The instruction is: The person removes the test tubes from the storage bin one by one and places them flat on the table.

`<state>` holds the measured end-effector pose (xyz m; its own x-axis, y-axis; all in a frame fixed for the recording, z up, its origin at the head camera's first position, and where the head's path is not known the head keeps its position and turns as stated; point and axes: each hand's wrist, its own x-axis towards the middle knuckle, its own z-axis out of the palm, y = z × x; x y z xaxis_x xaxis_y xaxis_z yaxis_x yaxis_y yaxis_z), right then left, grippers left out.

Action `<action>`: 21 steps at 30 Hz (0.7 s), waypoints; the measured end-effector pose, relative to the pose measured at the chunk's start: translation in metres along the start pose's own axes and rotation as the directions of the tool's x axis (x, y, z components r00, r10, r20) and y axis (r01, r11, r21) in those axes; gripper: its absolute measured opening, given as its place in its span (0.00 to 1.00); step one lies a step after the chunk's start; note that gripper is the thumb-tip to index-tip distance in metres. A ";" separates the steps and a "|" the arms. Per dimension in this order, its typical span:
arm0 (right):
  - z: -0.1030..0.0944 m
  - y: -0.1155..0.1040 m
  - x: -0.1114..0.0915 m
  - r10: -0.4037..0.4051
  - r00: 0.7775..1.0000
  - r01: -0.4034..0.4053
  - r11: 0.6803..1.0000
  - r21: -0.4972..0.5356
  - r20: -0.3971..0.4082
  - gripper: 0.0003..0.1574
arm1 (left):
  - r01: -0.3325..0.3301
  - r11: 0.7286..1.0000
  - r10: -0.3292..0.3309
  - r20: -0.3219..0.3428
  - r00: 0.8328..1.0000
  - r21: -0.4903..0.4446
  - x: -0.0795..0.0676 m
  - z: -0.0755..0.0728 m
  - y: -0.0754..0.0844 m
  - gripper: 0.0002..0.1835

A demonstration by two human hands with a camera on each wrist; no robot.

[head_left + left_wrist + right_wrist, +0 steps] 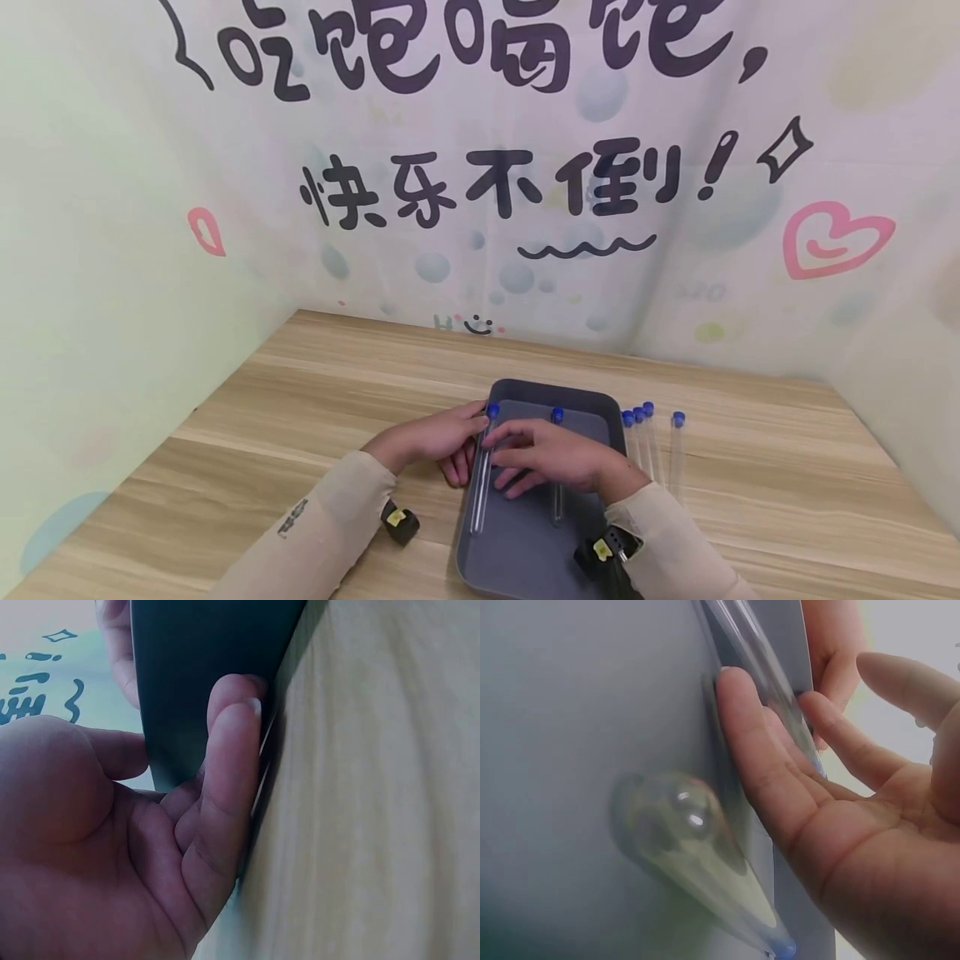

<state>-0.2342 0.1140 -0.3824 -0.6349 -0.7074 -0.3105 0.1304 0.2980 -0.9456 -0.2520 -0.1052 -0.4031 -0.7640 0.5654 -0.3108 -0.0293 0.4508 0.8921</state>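
Observation:
A grey tray [517, 557] lies on the table, holding two clear test tubes with blue caps. One test tube [481, 492] lies along the tray's left wall; the other test tube [558, 505] is near the middle, partly behind my right hand. My left hand [438, 437] grips the tray's left wall, thumb at the rim and fingers against the outer side [172, 675]. Over the tray, my right hand [551, 454] has loosely extended fingers beside the left tube [761, 660]; whether they touch it I cannot tell. The middle tube's rounded end [679, 817] shows below that hand.
Right of the tray, several more blue-capped test tubes [677, 450] lie on the wooden table [787, 483], partly behind my right forearm. A printed cloth backdrop [480, 283] hangs behind the table. Each wrist wears a small black camera [400, 522].

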 end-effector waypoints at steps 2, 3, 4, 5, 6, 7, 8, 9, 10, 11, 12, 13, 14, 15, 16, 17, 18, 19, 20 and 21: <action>0.000 0.000 0.000 0.000 1.000 0.000 1.000 0.000 0.001 0.23 | -0.005 1.000 0.005 0.001 1.000 0.000 0.000 0.000 0.000 0.21; 0.000 -0.001 0.000 0.000 1.000 0.000 1.000 0.000 0.003 0.23 | -0.006 1.000 0.006 0.001 1.000 0.000 0.000 0.000 0.000 0.21; 0.000 -0.001 0.000 0.001 1.000 -0.001 1.000 0.002 0.007 0.23 | -0.008 1.000 0.008 0.001 1.000 0.001 0.000 0.000 0.000 0.21; 0.000 -0.001 0.000 0.002 1.000 -0.002 1.000 0.002 0.009 0.23 | -0.008 1.000 0.008 0.002 1.000 0.002 0.000 0.000 0.000 0.21; 0.000 -0.001 0.000 0.002 1.000 -0.002 1.000 0.003 0.014 0.23 | -0.007 1.000 0.007 0.002 1.000 0.001 -0.001 0.000 0.000 0.21; 0.001 -0.001 0.000 0.003 1.000 -0.003 1.000 0.008 0.014 0.22 | -0.007 1.000 0.007 0.002 1.000 0.001 -0.001 0.000 0.001 0.22; 0.001 -0.001 0.000 0.002 1.000 -0.002 1.000 0.013 0.014 0.22 | -0.006 1.000 0.006 0.001 1.000 0.002 -0.001 0.000 0.000 0.22; 0.000 -0.001 -0.001 0.001 1.000 -0.002 1.000 0.015 0.017 0.23 | -0.005 1.000 0.005 0.000 1.000 0.002 0.000 0.000 0.000 0.22; 0.000 -0.001 -0.001 0.001 1.000 -0.001 1.000 0.016 0.019 0.23 | -0.004 1.000 0.004 0.002 1.000 0.002 0.000 0.000 0.000 0.22; 0.000 -0.001 -0.001 -0.001 1.000 0.001 1.000 0.017 0.022 0.23 | -0.004 1.000 0.004 0.001 1.000 0.001 0.000 0.000 0.001 0.23; 0.000 -0.001 -0.001 -0.001 1.000 0.000 1.000 0.023 0.021 0.23 | -0.005 1.000 0.005 0.001 1.000 0.001 0.000 0.000 0.001 0.23; 0.000 -0.002 -0.002 -0.003 1.000 0.002 1.000 0.025 0.022 0.23 | -0.005 1.000 0.005 0.002 1.000 0.001 0.000 0.000 0.000 0.23; 0.000 -0.002 -0.002 -0.005 1.000 0.005 1.000 0.025 0.024 0.23 | -0.006 1.000 0.006 0.001 1.000 0.002 0.000 0.000 0.000 0.23; 0.000 -0.002 -0.002 -0.005 1.000 0.005 1.000 0.024 0.025 0.23 | -0.005 1.000 0.005 0.001 1.000 0.002 0.000 0.000 0.000 0.23; 0.001 -0.002 -0.003 -0.006 1.000 0.006 1.000 0.025 0.025 0.23 | -0.004 1.000 0.004 0.001 1.000 0.001 0.000 0.000 0.000 0.24; 0.001 -0.002 -0.003 -0.008 1.000 0.008 1.000 0.025 0.023 0.23 | -0.004 1.000 0.004 -0.001 1.000 0.000 0.000 0.001 0.000 0.24; 0.001 -0.003 -0.003 -0.010 1.000 0.009 1.000 0.026 0.019 0.23 | -0.002 1.000 0.002 -0.003 1.000 0.000 0.000 0.001 -0.001 0.24; 0.001 -0.002 -0.004 -0.013 1.000 0.013 1.000 0.024 0.016 0.23 | 0.000 1.000 0.000 -0.004 1.000 0.000 0.000 0.000 -0.001 0.25; 0.001 -0.002 -0.004 -0.016 1.000 0.016 1.000 0.024 0.008 0.23 | 0.003 1.000 -0.003 -0.005 1.000 0.001 0.000 0.000 -0.001 0.25; 0.001 -0.002 -0.004 -0.019 1.000 0.019 1.000 0.025 -0.004 0.23 | 0.005 1.000 -0.005 -0.007 1.000 -0.001 0.000 0.000 -0.001 0.26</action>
<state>-0.2312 0.1156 -0.3795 -0.6402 -0.7105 -0.2922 0.1372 0.2686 -0.9534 -0.2520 -0.1053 -0.4045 -0.7683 0.5582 -0.3134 -0.0338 0.4535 0.8906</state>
